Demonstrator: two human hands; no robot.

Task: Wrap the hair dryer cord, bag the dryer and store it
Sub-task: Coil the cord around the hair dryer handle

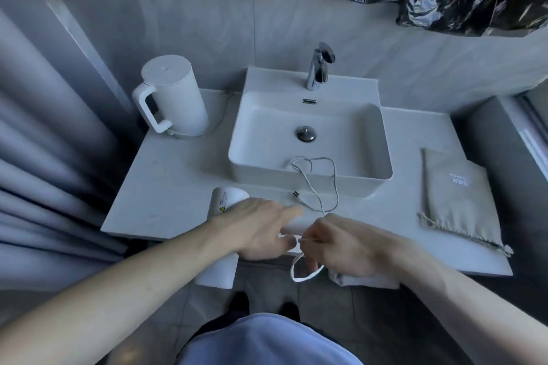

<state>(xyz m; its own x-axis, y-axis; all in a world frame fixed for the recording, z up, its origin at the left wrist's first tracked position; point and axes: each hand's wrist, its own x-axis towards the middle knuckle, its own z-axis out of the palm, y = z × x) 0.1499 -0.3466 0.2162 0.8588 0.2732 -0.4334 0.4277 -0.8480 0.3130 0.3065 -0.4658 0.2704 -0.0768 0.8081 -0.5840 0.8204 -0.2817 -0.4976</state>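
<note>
From the head view, we are in the cord-wrapping step. Our left hand [261, 228] presses flat and open on the hair dryer [226, 197] at the worktop's [166, 187] front edge. Our right hand [350, 246] pinches the cord [321, 184], which loops loose over the sink [261, 127] rim. Next we should wind the slack round the handle; the bag [456, 195] waits at the right edge.

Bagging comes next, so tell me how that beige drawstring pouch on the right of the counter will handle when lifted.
The pouch lies flat and creased, so it is probably limp cloth that sags from wherever it is pinched. It looks empty and likely light. Its mouth seems gathered, so opening it may need both hands.
</note>
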